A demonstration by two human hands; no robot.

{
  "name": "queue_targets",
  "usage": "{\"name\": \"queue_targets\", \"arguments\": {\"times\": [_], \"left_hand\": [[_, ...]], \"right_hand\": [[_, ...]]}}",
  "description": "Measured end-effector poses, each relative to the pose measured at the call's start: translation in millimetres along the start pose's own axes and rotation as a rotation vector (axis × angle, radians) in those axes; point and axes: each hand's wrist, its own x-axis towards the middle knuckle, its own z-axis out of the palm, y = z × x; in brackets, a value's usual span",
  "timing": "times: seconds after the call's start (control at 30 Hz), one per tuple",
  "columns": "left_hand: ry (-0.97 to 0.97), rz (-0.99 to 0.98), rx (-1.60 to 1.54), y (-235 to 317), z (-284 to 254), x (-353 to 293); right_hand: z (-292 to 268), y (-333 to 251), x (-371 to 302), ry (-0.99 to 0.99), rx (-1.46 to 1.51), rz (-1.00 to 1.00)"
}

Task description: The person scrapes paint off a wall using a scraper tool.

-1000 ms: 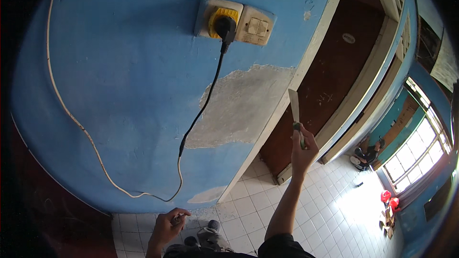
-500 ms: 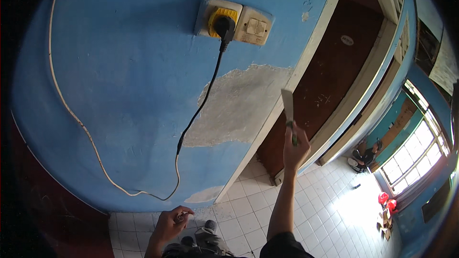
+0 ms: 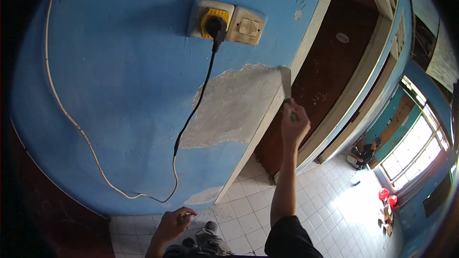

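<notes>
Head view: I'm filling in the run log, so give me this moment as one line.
right hand: grips scraper, blade on bare patch edge | left hand: low, near floor | wall: blue, black cord plugged in

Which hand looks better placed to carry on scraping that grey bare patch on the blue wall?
The right hand, most likely. It is raised with the flat metal scraper in its grip, the blade at the upper right corner of the grey scraped patch. The left hand hangs low near the white tiled floor.
</notes>
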Motion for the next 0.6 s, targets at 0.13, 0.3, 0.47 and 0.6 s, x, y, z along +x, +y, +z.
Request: {"name": "queue_targets", "arguments": {"times": [0.13,0.3,0.47,0.6], "left_hand": [[0.002,0.087,0.009,1.3,2.2,4.7],[0.040,0.087,0.018,-3.2,-3.0,2.8],[0.028,0.089,0.058,-3.4,-2.3,6.7],[0.063,0.015,-0.018,4.3,-7.2,0.9]], "right_hand": [[1.4,26.7,-7.1,0.058,0.091,-0.101],[-1.6,25.9,-44.0,0.028,0.144,-0.039],[19.3,2.5,31.6,0.090,0.080,-0.151],[5.2,-14.2,16.3,0.053,0.248,-0.003]]}}
